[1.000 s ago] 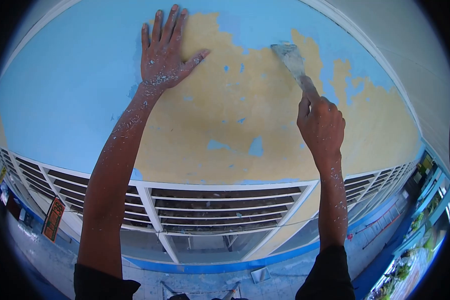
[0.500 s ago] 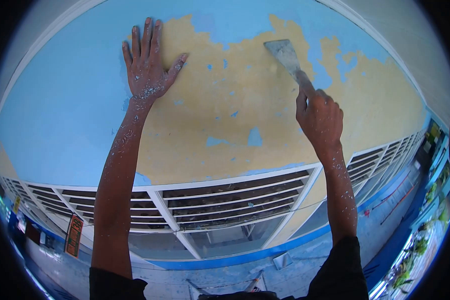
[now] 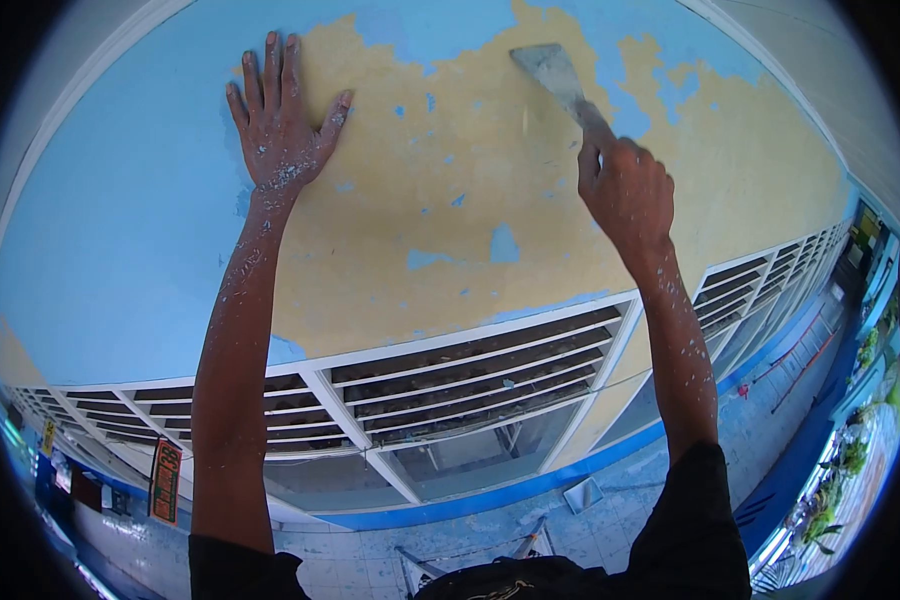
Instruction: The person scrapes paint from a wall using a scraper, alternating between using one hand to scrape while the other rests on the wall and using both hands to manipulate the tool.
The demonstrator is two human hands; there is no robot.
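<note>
My left hand (image 3: 282, 132) lies flat on the wall with its fingers spread, at the border of blue paint (image 3: 120, 220) and a bare tan area (image 3: 370, 170). Paint flakes speckle its wrist and forearm. On the right, my right hand (image 3: 630, 195) is closed round the handle of a metal scraper (image 3: 552, 75), whose blade points up and left over the tan surface, just under the upper blue paint. Small blue patches (image 3: 505, 244) remain scattered on the tan area between my hands.
Below the painted wall runs a white-framed louvred window (image 3: 470, 378). Far beneath are a tiled floor (image 3: 610, 530) and a dustpan-like object (image 3: 582, 495). A red sign (image 3: 165, 480) hangs lower left, a ladder (image 3: 802, 350) lies lower right, and plants (image 3: 825, 520) stand beyond.
The view has shifted and tilted a little. My right hand and the scraper have moved slightly up along the wall. My left hand keeps its place on the wall.
</note>
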